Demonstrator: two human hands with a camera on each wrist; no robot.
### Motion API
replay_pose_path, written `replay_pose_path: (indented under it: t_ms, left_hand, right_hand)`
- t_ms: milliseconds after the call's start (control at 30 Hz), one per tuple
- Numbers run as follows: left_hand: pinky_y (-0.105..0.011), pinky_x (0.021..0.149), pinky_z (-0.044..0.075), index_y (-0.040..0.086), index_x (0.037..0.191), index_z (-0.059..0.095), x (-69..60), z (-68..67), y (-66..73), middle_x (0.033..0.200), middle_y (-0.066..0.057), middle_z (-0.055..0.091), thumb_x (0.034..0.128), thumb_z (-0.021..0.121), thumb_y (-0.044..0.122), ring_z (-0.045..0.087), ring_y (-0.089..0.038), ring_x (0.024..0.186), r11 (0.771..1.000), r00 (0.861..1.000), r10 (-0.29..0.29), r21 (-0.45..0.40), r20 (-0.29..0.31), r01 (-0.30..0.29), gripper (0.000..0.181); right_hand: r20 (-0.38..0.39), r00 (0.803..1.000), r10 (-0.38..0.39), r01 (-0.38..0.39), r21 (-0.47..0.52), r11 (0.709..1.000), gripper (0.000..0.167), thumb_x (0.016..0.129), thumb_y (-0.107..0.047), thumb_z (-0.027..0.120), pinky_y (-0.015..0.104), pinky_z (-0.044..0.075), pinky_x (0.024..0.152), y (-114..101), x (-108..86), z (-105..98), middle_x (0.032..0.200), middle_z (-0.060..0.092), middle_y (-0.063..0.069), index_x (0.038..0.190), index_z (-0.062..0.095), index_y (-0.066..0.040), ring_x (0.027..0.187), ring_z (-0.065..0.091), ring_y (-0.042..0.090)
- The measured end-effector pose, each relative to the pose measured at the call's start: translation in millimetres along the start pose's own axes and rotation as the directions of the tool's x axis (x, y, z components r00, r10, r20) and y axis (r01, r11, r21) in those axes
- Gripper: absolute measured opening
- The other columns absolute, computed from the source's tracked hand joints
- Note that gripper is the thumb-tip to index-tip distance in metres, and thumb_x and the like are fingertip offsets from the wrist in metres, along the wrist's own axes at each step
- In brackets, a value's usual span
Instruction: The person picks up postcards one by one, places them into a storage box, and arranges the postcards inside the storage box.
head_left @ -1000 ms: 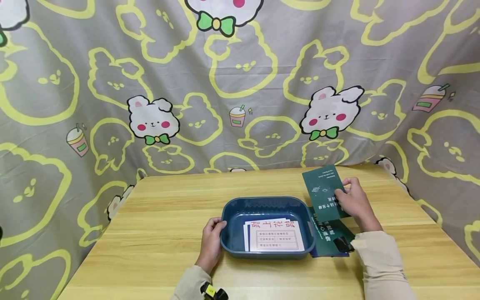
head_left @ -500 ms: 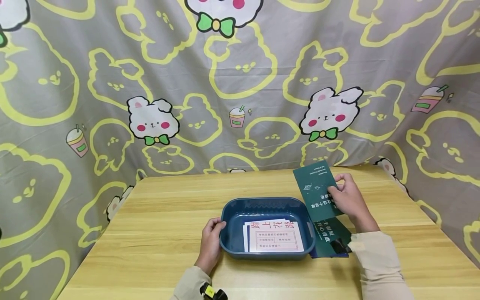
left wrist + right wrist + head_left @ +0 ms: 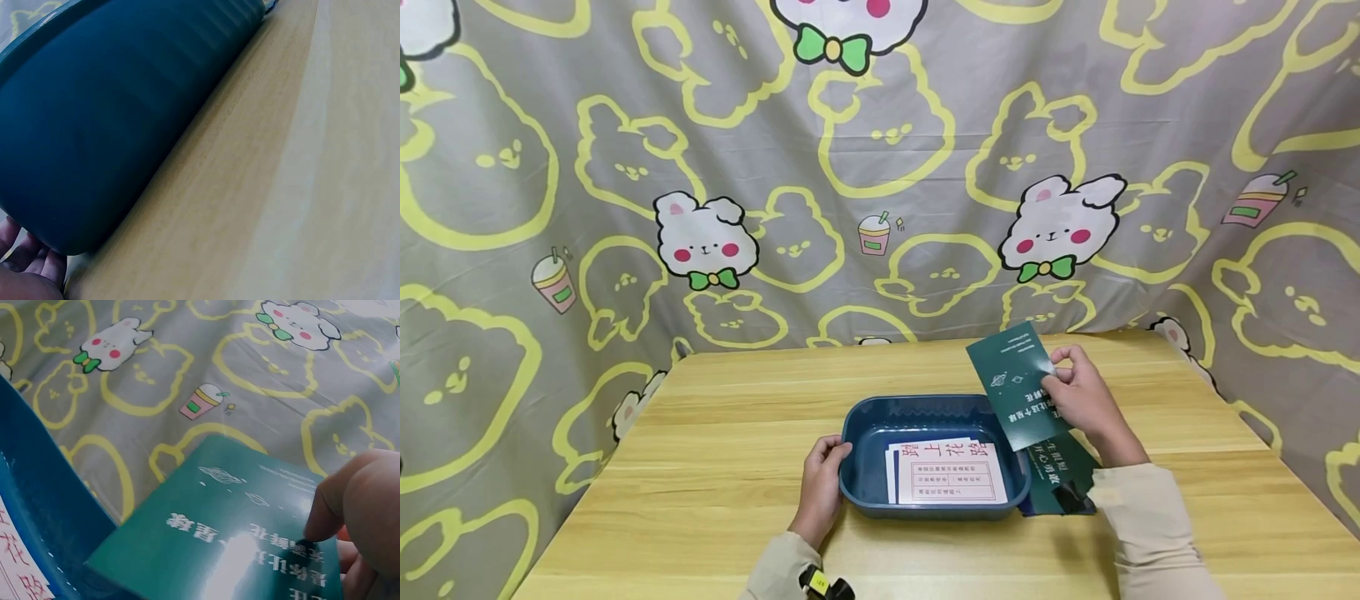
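A dark blue plastic basin (image 3: 934,510) stands on the table, with several white cards (image 3: 953,473) printed in red lying in it. My left hand (image 3: 822,483) grips the basin's left end, thumb at the rim; in the left wrist view its fingers (image 3: 53,265) lie against the outer wall. Between thumb and fingers my right hand (image 3: 1086,400) pinches a green card (image 3: 1011,400) with white print by its right edge. That card is tilted, its lower corner over the basin's right rim. Other green cards (image 3: 1060,475) lie right of the basin, partly hidden by the held card.
The wooden table (image 3: 715,467) meets a grey curtain (image 3: 820,275) with yellow outlines and rabbit faces at its back edge. Small black devices are strapped at both wrists, over beige sleeves (image 3: 1157,525).
My right hand has carried the green card leftward, from beyond the basin's right side to over its right rim. The left hand and the basin have stayed in place.
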State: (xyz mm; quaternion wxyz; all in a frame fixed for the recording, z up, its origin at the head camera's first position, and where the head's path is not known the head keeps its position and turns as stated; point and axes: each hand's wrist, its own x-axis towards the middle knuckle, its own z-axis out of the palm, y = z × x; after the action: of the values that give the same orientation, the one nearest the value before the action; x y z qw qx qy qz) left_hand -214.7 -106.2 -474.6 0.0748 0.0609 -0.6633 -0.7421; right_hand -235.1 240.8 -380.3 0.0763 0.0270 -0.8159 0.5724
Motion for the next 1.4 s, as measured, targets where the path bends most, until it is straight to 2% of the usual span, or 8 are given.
replay_pose_path:
  t_ms: [167,433,700,1000,1233,1400]
  left_hand:
    - [-0.022,0.078,0.044,-0.011,0.107,0.054,1.0,-0.2,-1.3,0.101,-0.009,0.051,0.0941,0.054,0.008,0.049,-0.020,0.093,1.000,1.000,0.005,0.002,-0.003,-0.005,0.022]
    - [-0.022,0.078,0.044,-0.010,0.107,0.053,1.7,-0.2,-2.2,0.103,-0.011,0.051,0.0944,0.053,0.008,0.049,-0.021,0.094,1.000,1.000,-0.014,0.021,-0.001,0.014,0.022]
    - [-0.022,0.079,0.045,-0.009,0.109,0.053,0.6,-1.1,-0.8,0.104,-0.012,0.051,0.0954,0.052,0.009,0.049,-0.023,0.097,0.999,1.000,-0.022,0.026,0.003,0.021,0.023]
    - [-0.022,0.078,0.045,-0.010,0.108,0.053,1.3,-0.6,-2.2,0.103,-0.011,0.051,0.0948,0.053,0.008,0.050,-0.022,0.094,1.000,1.000,-0.013,0.015,0.001,0.013,0.022]
    - [-0.022,0.078,0.045,-0.010,0.108,0.053,1.6,-0.7,-3.1,0.103,-0.012,0.051,0.0948,0.053,0.007,0.049,-0.021,0.094,1.000,1.000,-0.017,0.015,-0.004,0.018,0.022]
    - [-0.023,0.079,0.045,-0.010,0.109,0.053,0.8,-0.7,-0.7,0.104,-0.013,0.051,0.0952,0.053,0.008,0.049,-0.022,0.096,1.000,1.000,-0.015,0.014,0.006,0.015,0.023]
  right_hand:
    - [0.034,0.999,-0.016,0.016,-0.006,1.000,0.025,0.092,0.000,0.044,0.035,0.051,0.054,0,0.8,8,0.089,0.065,0.022,0.115,0.033,0.001,0.068,0.063,0.021]
    - [0.049,0.999,-0.017,0.019,-0.037,0.999,0.028,0.090,0.002,0.046,0.035,0.050,0.055,1,2.7,15,0.090,0.064,0.021,0.116,0.035,0.002,0.069,0.062,0.024]
    - [0.097,0.995,-0.004,0.007,-0.027,1.000,0.032,0.090,0.001,0.049,0.036,0.053,0.057,0,0.7,23,0.096,0.064,0.023,0.118,0.034,0.000,0.072,0.065,0.025]
    - [0.116,0.993,0.004,0.002,-0.048,0.999,0.032,0.089,0.002,0.050,0.038,0.055,0.060,-2,-0.2,34,0.101,0.064,0.023,0.118,0.035,-0.002,0.074,0.065,0.026]
    - [0.138,0.989,-0.049,0.057,-0.058,0.997,0.032,0.086,0.004,0.051,0.037,0.054,0.058,-1,-1.0,41,0.096,0.066,0.022,0.114,0.036,-0.001,0.072,0.065,0.025]
    - [0.152,0.987,-0.057,0.069,-0.075,0.995,0.030,0.087,0.004,0.051,0.037,0.054,0.058,0,-0.2,45,0.096,0.067,0.020,0.113,0.038,-0.003,0.071,0.065,0.024]
